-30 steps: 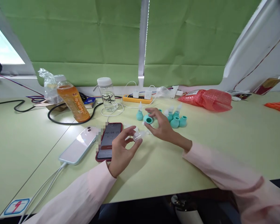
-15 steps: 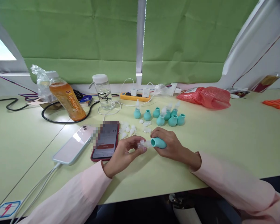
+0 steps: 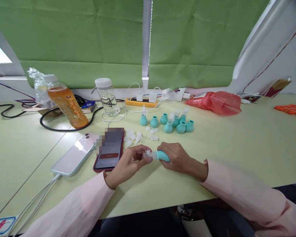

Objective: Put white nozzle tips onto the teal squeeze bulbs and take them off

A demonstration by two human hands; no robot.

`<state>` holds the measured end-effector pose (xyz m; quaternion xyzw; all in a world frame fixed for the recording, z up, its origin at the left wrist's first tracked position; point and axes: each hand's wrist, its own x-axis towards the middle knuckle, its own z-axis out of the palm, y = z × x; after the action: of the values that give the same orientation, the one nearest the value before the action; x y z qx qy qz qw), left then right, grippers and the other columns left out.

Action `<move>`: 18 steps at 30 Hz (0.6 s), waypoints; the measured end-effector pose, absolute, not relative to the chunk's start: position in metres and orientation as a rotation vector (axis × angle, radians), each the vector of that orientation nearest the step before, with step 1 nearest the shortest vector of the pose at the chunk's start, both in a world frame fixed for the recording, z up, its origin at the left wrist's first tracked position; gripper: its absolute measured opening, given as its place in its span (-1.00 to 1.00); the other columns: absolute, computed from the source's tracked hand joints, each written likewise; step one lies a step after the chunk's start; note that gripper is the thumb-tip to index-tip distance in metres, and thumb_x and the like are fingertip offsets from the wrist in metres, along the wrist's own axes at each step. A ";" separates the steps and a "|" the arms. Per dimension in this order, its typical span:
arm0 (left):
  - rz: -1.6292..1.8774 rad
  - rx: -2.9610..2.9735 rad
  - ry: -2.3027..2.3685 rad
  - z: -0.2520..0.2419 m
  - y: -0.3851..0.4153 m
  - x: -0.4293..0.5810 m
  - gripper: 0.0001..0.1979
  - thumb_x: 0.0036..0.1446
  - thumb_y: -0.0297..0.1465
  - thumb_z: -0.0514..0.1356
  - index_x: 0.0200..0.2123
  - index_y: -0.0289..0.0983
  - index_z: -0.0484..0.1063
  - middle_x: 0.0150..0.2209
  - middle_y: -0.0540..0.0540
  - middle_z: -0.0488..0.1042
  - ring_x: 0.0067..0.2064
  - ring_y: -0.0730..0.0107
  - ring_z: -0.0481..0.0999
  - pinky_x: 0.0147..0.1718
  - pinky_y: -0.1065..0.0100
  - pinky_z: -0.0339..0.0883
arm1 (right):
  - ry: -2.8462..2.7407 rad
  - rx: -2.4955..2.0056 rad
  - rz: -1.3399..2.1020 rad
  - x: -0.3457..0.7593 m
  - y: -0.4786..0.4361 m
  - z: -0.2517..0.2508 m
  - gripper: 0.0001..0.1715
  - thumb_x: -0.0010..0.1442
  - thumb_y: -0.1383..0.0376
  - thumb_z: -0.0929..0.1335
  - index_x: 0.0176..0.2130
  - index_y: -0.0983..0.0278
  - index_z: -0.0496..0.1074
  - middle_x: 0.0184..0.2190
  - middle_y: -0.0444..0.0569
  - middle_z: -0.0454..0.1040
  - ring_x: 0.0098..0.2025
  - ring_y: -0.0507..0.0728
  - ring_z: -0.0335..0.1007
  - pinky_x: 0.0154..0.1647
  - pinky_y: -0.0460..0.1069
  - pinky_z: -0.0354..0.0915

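My left hand (image 3: 132, 161) pinches a clear plastic nozzle (image 3: 151, 155) between thumb and fingers. My right hand (image 3: 178, 157) is wrapped round a teal rubber bulb (image 3: 163, 156), whose neck points left and meets the nozzle's end. Fingers cover much of the bulb. Beyond my hands stand several more teal bulbs; a front one (image 3: 181, 127) has an open neck, while another bulb (image 3: 143, 120) carries a clear tip. Loose white tips (image 3: 138, 138) and clear plastic pieces (image 3: 154, 131) lie on the table between the hands and the bulbs.
A phone in a red case (image 3: 109, 161) lies beside my left hand, and a pale phone (image 3: 72, 154) with a cable is farther left. An orange drink bottle (image 3: 69, 107), a water bottle (image 3: 106, 98), a yellow power strip (image 3: 141, 102) and red bubble wrap (image 3: 215, 103) stand behind.
The bulb in my right hand has come left against the nozzle; its open mouth, visible before, is now covered by the nozzle's end. The whole view has shifted slightly.
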<state>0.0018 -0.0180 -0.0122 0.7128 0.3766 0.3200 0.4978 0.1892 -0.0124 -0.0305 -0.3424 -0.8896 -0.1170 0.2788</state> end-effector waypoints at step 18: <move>0.851 2.142 0.870 -0.010 -0.023 0.002 -0.82 -0.01 -0.36 0.11 -0.32 -0.29 0.41 -0.41 -0.06 0.44 -0.38 0.39 0.38 -0.37 0.40 0.25 | -2.169 -1.057 1.083 0.178 -0.017 -0.020 -0.92 -0.18 0.46 0.26 -0.55 0.31 0.26 -0.64 -0.22 0.21 -0.58 -0.06 0.08 -0.60 -0.16 0.05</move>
<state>0.0024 -0.0231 -0.0097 0.8200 0.3330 0.3258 0.3324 0.1783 -0.0170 -0.0197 -0.3875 -0.7951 0.3967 0.2457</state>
